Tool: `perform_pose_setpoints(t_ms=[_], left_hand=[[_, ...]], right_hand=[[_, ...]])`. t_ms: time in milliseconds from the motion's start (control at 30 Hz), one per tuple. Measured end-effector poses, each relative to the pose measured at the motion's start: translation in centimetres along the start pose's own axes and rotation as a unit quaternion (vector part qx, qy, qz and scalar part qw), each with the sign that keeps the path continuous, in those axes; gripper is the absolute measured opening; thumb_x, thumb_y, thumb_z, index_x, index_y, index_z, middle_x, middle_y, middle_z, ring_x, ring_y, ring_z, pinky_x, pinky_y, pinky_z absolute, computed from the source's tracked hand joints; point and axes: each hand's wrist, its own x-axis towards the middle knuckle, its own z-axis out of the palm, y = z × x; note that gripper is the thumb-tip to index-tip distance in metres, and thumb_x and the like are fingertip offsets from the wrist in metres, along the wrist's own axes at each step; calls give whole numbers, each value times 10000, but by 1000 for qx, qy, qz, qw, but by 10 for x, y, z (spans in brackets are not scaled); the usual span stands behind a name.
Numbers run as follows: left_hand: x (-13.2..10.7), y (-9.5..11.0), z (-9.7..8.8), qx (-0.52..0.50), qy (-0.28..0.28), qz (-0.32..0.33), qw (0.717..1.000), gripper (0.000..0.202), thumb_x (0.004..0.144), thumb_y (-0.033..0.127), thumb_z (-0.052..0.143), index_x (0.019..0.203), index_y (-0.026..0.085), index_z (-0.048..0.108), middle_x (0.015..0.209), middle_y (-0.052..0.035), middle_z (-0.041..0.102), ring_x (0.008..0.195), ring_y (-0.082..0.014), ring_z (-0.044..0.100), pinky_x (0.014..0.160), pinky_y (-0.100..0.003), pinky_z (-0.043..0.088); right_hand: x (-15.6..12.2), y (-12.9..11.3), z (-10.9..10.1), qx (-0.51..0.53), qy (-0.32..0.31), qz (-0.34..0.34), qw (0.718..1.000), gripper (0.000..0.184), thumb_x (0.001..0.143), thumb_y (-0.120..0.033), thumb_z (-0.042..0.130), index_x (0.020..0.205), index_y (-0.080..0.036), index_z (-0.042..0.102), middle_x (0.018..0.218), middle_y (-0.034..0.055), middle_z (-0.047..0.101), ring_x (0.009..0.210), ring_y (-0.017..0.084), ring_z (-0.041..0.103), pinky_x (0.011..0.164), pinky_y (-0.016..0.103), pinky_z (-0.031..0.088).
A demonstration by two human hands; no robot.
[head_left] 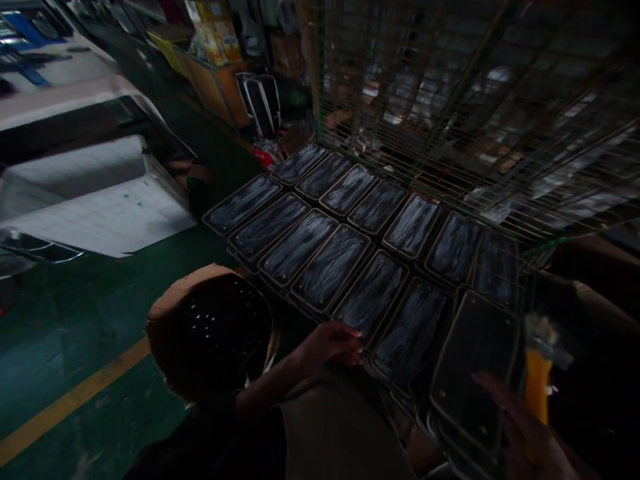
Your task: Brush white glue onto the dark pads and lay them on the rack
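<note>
Dark rectangular panels with rounded corners lie in two rows in front of me, many smeared with whitish streaks; one streaked panel [370, 290] is near the middle. My left hand [333, 343] is at the near edge of the front row, its fingers loosely bent and apart, with nothing visible in them. At the lower right, my right hand [530, 433] grips a paintbrush [538, 380] with a yellow handle, bristles up. One finger or the thumb of that hand reaches over a plain dark panel [475, 363] without streaks, which lies on other panels. Whether it touches is unclear.
A green wire mesh cage [425, 100] stands behind the panels. A brown-rimmed round container with a dark inside [215, 333] sits left of my left arm. A white bin [115, 207] stands farther left on the green floor [60, 353], which has a yellow line.
</note>
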Motion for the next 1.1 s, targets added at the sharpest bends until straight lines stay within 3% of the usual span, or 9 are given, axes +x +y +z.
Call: perform_pose_setpoints(t_ms=[100, 200, 300, 400, 567, 667, 900, 1100], left_hand=[[-22, 11, -24, -4, 30, 64, 998, 470, 707, 271, 798, 1127, 130, 644, 1046, -148, 707, 951, -258, 691, 864, -369, 514], [-39, 4, -51, 107, 138, 95, 980, 394, 700, 295, 795, 1042, 134, 686, 978, -120, 727, 900, -218, 684, 825, -310, 503], [-46, -13, -76, 220, 276, 76, 932, 287, 729, 416, 744, 778, 139, 690, 645, -27, 667, 585, -126, 594, 555, -214, 435], [-38, -23, -86, 223, 349, 77, 907, 411, 731, 549, 688, 653, 156, 594, 444, 61, 453, 394, -68, 392, 404, -185, 273], [-16, -6, -73, 113, 319, 80, 938, 508, 680, 659, 670, 691, 166, 545, 479, 78, 420, 360, -47, 337, 358, -173, 212], [-5, 7, -64, 112, 309, 58, 943, 540, 691, 680, 647, 616, 161, 519, 455, 59, 428, 351, -43, 337, 356, -171, 206], [17, 6, -63, 74, 339, 44, 937, 536, 620, 657, 709, 588, 160, 514, 450, 49, 456, 333, -44, 351, 333, -170, 187], [24, 3, -67, 67, 328, 47, 941, 560, 571, 674, 724, 551, 152, 521, 403, 52, 420, 317, -49, 351, 336, -176, 193]], right_hand=[[17, -36, 20, 85, -47, -115, 989, 298, 892, -439, 528, 1110, -308, 684, 1025, 53, 704, 910, 221, 683, 754, 358, 563], [42, -64, 55, 217, -49, -166, 961, 265, 936, -345, 516, 1139, -251, 658, 983, 67, 682, 828, 184, 669, 677, 314, 561], [65, -87, 94, 311, -55, -72, 946, 296, 968, -392, 469, 1129, -198, 625, 834, 45, 667, 687, 157, 649, 606, 289, 548], [83, -102, 129, 361, -97, 7, 927, 395, 963, -492, 440, 1117, -163, 596, 753, 27, 647, 591, 150, 638, 548, 271, 534], [104, -118, 173, 376, -133, -12, 917, 446, 950, -539, 436, 1130, -155, 573, 789, 30, 657, 614, 144, 651, 576, 259, 533], [110, -124, 189, 377, -146, -24, 914, 476, 949, -559, 419, 1138, -148, 567, 780, 30, 652, 611, 142, 650, 576, 256, 535], [104, -120, 204, 365, -214, 6, 906, 477, 944, -585, 410, 1082, -163, 584, 713, 21, 655, 560, 143, 642, 519, 239, 519], [145, -108, 220, 347, -157, -12, 924, 534, 944, -605, 377, 1119, -139, 571, 729, 34, 660, 557, 146, 638, 522, 252, 521]])
